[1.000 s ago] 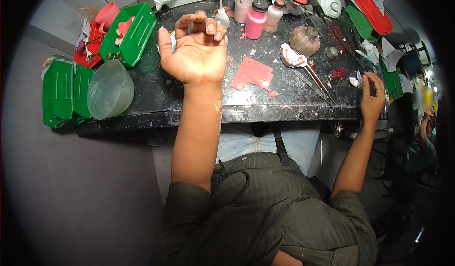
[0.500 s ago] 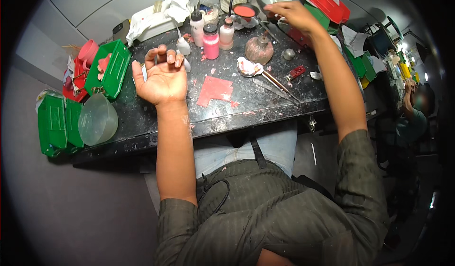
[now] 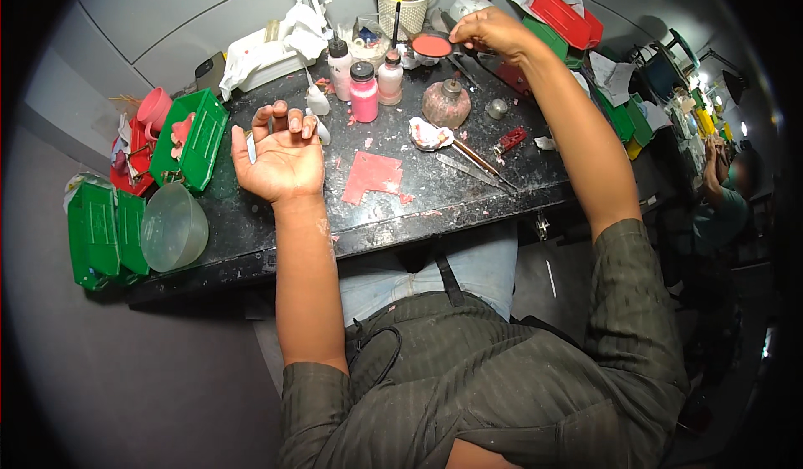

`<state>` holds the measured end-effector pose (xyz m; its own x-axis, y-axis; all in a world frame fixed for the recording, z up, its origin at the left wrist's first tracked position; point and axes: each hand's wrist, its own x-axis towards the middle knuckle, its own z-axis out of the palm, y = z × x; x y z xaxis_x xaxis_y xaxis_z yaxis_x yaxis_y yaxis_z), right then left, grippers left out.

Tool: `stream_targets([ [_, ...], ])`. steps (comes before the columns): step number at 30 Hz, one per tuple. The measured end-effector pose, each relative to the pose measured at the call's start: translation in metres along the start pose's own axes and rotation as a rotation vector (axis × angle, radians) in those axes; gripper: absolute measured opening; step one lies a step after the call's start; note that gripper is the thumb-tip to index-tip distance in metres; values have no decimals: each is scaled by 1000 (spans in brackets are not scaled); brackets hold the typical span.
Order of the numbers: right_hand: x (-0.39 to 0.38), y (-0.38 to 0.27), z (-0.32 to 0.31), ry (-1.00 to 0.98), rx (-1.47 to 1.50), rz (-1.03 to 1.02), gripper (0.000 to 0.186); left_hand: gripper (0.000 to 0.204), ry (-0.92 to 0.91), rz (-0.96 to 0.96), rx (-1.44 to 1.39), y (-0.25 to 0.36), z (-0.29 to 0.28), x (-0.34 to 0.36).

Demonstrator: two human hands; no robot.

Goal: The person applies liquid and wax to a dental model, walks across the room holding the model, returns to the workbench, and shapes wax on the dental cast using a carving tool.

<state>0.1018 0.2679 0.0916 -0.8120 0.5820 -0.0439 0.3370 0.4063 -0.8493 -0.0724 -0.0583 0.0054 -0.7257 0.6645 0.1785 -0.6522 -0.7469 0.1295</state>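
My left hand (image 3: 280, 155) lies palm up over the left part of the black bench (image 3: 309, 247), fingers loosely curled and apart, holding nothing visible; a pale object shows behind them. My right hand (image 3: 489, 34) reaches to the back, fingers bent and closed beside a black-rimmed dish of red material (image 3: 431, 45) and a dark tool; what they grip is unclear. Between the hands are a pink sheet (image 3: 368, 176), a pink-powder bottle (image 3: 364, 93), two paler bottles (image 3: 340, 68), a rounded pink-smeared burner-like vessel (image 3: 446, 104), white smeared material (image 3: 427, 135), metal tools (image 3: 464, 168) and a red clamp-like item (image 3: 510, 141).
Green bins (image 3: 92, 226), a translucent bowl (image 3: 174, 226), a pink cup (image 3: 152, 109) and white trays with tissue (image 3: 268, 55) line the left and back. Red and green trays (image 3: 569, 13) stand back right. Another person (image 3: 719, 201) works at a far-right bench.
My right hand has moved from the bench's right edge up to the back, its fingertips now bending toward the dark dish. My left hand stays palm up. The view has shifted, showing more of the back.
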Motion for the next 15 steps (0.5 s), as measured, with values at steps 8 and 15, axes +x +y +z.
stream_targets([
  [8,-32,7,-2,41,-13,30,7,47,26,2,7,-4,3,2],
  [15,-78,-8,9,358,-253,-118,18,47,-16,123,119,-8,8,0],
])
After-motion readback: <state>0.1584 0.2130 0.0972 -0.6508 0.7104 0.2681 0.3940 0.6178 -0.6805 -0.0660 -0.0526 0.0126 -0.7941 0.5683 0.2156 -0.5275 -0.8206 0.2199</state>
